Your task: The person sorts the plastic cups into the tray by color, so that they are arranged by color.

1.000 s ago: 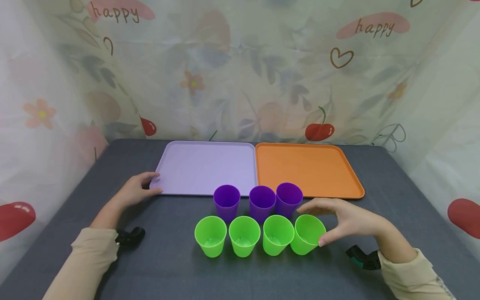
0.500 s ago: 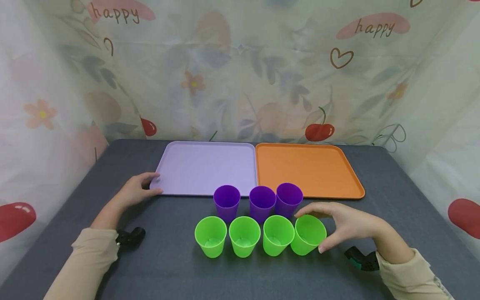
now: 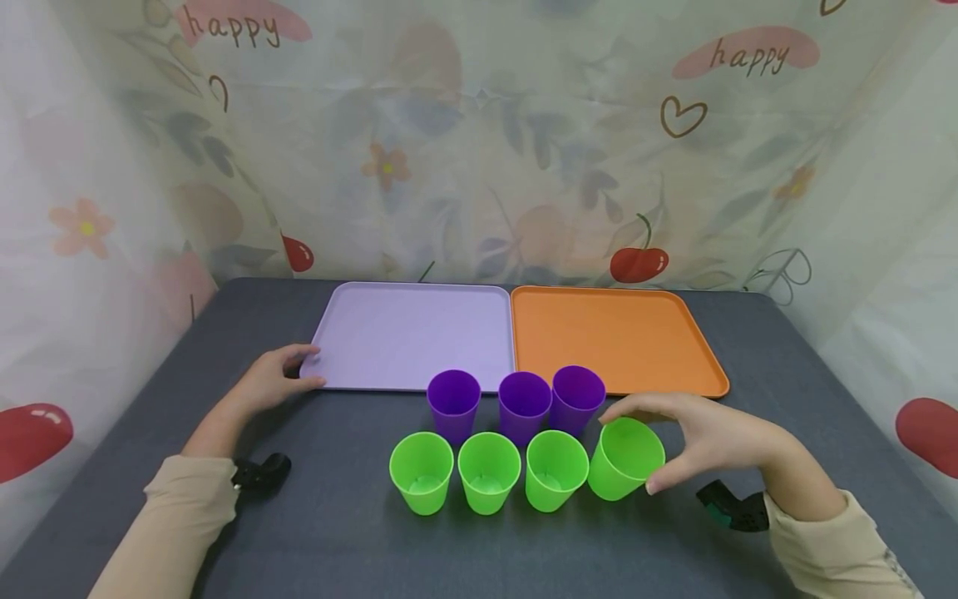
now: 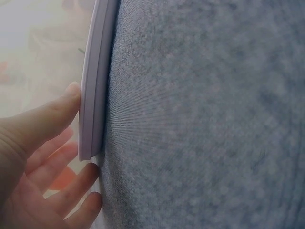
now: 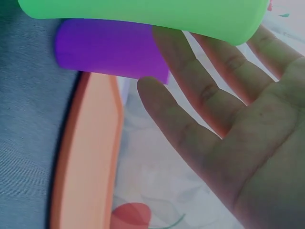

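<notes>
**Insp. note: green cup [image 3: 623, 467] held, tilted**

R hand [image 3: 711, 428]: grip around cup, thumb near side. Loc.: just beside other green cups [image 3: 552, 470], side twd. R edge of tabletop [image 3: 771, 358]. L hand [image 3: 264, 381]: grip on near L cnr. of lilac tray [image 3: 412, 337], by tabletop's far edge.

Soft, diffuse light fills the head view; the patterned curtain [image 3: 479, 75] glows whitest toward 9 and 3 o'clock and turns greyer at 12. Faint, soft-edged shadows pool around the green cups [image 3: 422, 478] on the dark surface [image 3: 359, 545], and the sides look stretched by a wide lens. In the left wrist view, pale haze washes out 10 o'clock, while the surface blurs into grain toward 3; fine streaks radiate from beside the lavender tray [image 4: 97, 81]. The right wrist view is strongly backlit: the right hand [image 5: 267, 129] sits in shade with reddish finger edges against an overbright curtain.
</notes>
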### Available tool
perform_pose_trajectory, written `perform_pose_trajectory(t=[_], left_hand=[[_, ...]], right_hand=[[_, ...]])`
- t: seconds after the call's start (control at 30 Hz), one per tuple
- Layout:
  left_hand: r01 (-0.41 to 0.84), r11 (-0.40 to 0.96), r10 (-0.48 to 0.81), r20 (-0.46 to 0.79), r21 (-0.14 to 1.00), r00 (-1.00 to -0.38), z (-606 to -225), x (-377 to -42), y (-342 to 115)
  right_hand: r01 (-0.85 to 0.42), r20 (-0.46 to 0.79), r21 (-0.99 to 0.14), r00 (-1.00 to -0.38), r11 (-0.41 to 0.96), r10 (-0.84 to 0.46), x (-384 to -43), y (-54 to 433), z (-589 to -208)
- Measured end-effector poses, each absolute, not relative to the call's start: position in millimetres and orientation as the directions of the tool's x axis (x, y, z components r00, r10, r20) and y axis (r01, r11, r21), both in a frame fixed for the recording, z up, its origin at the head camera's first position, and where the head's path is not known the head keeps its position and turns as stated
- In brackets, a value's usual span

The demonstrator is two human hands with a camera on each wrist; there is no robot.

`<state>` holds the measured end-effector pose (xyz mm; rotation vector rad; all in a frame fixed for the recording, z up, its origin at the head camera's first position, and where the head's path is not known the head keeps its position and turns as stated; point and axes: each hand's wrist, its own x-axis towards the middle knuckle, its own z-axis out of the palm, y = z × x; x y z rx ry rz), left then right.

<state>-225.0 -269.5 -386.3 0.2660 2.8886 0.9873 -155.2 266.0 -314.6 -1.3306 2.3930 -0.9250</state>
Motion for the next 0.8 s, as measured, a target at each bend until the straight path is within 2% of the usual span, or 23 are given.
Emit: perform_pose_trajectory(t=[0.37,0.53,0.8], left_hand=[[0.143,0.768,0.191,-0.010,0.624,-0.981,-384.0,-224.2,-268.1],[0.142,0.765,0.195,-0.015,0.628,-0.981,-382.0,-223.1,-266.9],[0.147,0.774,0.199,-0.015,0.616,-0.980,-381.9,-222.8,-267.8]], right_hand=[[-0.705,0.123,-0.620,-0.519,0.343,-0.846,-159.5,266.0,-288.8],[-0.698,0.105,-0.614,-0.534,0.368,-0.839,-164.1,264.3,-275.0],[-0.755,0.140,-0.515,-0.541,0.406,-0.829,-174.6,260.0,-257.2]])
